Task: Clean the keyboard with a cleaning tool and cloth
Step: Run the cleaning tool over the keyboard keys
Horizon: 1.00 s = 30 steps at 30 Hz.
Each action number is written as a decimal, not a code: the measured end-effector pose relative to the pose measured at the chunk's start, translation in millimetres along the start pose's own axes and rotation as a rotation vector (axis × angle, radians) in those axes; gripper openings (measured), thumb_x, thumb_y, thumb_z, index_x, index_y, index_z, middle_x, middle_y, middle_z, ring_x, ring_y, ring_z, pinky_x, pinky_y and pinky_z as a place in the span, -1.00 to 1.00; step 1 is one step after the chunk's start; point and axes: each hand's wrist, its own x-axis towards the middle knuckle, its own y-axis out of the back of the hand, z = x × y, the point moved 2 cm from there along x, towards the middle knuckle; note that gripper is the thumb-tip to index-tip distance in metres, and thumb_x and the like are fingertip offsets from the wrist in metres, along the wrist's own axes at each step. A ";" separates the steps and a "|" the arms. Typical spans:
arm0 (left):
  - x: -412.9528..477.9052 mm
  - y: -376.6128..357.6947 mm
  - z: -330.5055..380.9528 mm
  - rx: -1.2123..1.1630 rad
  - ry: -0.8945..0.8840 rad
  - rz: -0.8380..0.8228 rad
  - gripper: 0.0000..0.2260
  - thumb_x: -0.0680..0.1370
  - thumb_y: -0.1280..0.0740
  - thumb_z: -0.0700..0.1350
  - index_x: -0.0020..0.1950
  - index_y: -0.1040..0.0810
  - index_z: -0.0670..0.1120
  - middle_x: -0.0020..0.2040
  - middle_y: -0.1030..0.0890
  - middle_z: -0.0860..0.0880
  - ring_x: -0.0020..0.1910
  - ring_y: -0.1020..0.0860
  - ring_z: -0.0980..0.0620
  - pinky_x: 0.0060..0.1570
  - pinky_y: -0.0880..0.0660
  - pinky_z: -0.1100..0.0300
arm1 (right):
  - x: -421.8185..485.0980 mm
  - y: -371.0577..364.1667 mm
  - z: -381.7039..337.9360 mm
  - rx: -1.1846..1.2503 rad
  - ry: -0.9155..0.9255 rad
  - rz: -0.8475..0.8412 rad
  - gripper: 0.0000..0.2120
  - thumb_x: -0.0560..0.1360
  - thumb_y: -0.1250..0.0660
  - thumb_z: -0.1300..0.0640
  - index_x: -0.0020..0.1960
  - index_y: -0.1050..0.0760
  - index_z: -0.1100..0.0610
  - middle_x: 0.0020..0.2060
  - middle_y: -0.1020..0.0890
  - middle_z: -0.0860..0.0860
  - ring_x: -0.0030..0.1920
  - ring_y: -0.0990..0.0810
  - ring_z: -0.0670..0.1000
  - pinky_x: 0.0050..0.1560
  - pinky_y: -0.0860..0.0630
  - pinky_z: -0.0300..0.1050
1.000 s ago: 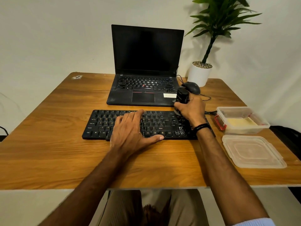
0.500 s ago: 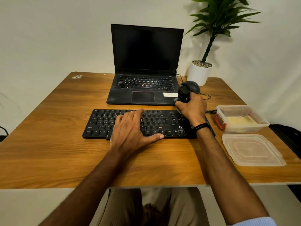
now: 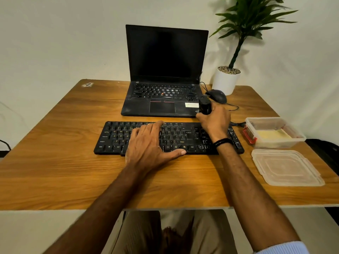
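Note:
A black keyboard (image 3: 117,138) lies across the middle of the wooden table (image 3: 55,171). My left hand (image 3: 152,145) rests flat on its middle keys, fingers spread and thumb along the front edge. Over the keyboard's right end my right hand (image 3: 216,120) is closed around a black cleaning tool (image 3: 205,105), whose top sticks up out of the fist; its lower end is hidden by the hand. A yellowish cloth (image 3: 271,134) lies folded inside an open clear plastic box (image 3: 293,139) to the right.
An open black laptop (image 3: 165,70) stands behind the keyboard, with a black mouse (image 3: 218,95) and its cable to its right. A potted plant (image 3: 227,79) occupies the back right corner. The box's clear lid (image 3: 286,169) lies near the table's right front edge.
My right hand with the tool has drifted slightly up and away over the keyboard's right end. The left hand has stayed flat on the keys.

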 end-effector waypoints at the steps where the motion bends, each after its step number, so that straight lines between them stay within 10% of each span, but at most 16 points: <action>1: 0.3 0.3 0.3 0.001 0.001 -0.005 0.03 0.28 -0.06 0.73 0.51 -0.28 0.03 0.35 -0.52 0.00 0.33 -0.45 -0.02 0.43 -0.30 -0.06 | -0.7 -1.0 -0.5 -0.010 0.024 -0.027 -0.70 0.44 -0.50 0.11 0.16 -0.60 0.09 0.03 -0.68 -0.01 0.01 -0.62 -0.03 -0.13 -0.48 -0.29; 4: 0.6 1.4 -0.1 -0.004 0.006 -0.018 0.05 0.27 -0.05 0.74 0.51 -0.27 0.03 0.36 -0.51 0.00 0.33 -0.45 -0.02 0.44 -0.29 -0.09 | -5.0 -8.1 -0.5 0.099 0.014 -0.199 -0.72 0.45 -0.50 0.11 0.13 -0.58 0.11 0.02 -0.66 -0.03 -0.06 -0.59 -0.10 -0.25 -0.46 -0.37; 8: 0.2 0.6 0.2 -0.005 0.006 -0.006 0.04 0.27 -0.05 0.73 0.51 -0.28 0.03 0.34 -0.52 0.00 0.33 -0.45 -0.02 0.43 -0.30 -0.08 | 0.5 0.4 -0.4 -0.012 -0.024 -0.001 -0.69 0.46 -0.48 0.11 0.18 -0.58 0.10 0.05 -0.67 -0.01 0.02 -0.61 -0.03 -0.24 -0.36 -0.40; 12: 0.9 1.2 0.0 -0.014 0.008 -0.018 0.05 0.27 -0.06 0.74 0.51 -0.27 0.04 0.35 -0.52 0.00 0.33 -0.45 -0.02 0.44 -0.30 -0.10 | -7.8 -11.1 -2.2 0.162 0.012 -0.306 -0.78 0.44 -0.50 0.13 0.04 -0.55 0.03 -0.02 -0.66 -0.04 -0.05 -0.65 -0.08 -0.17 -0.60 -0.25; 18: 0.1 2.4 0.4 -0.016 -0.002 -0.018 0.03 0.28 -0.05 0.73 0.51 -0.27 0.04 0.35 -0.52 0.00 0.32 -0.45 -0.02 0.43 -0.30 -0.07 | 3.6 18.7 3.6 -0.235 0.002 0.138 -0.68 0.46 -0.49 0.13 0.19 -0.59 0.15 0.04 -0.68 0.09 0.11 -0.62 0.10 0.04 -0.54 -0.11; 23: 0.0 1.4 -0.4 -0.006 0.006 -0.014 0.05 0.27 -0.05 0.73 0.52 -0.26 0.03 0.36 -0.51 -0.01 0.34 -0.45 -0.03 0.45 -0.28 -0.09 | -3.2 -6.6 1.2 0.175 -0.065 -0.247 -0.77 0.40 -0.53 0.15 0.02 -0.58 0.09 -0.06 -0.67 -0.06 -0.05 -0.66 -0.06 -0.10 -0.64 -0.12; 30: 0.9 0.6 -0.7 -0.005 0.006 -0.028 0.07 0.27 -0.03 0.74 0.52 -0.26 0.02 0.36 -0.51 -0.01 0.33 -0.45 -0.04 0.44 -0.31 -0.11 | 1.8 13.9 4.4 -0.097 -0.005 0.047 -0.72 0.44 -0.50 0.11 0.13 -0.61 0.11 -0.01 -0.68 0.03 -0.02 -0.61 -0.01 -0.16 -0.44 -0.34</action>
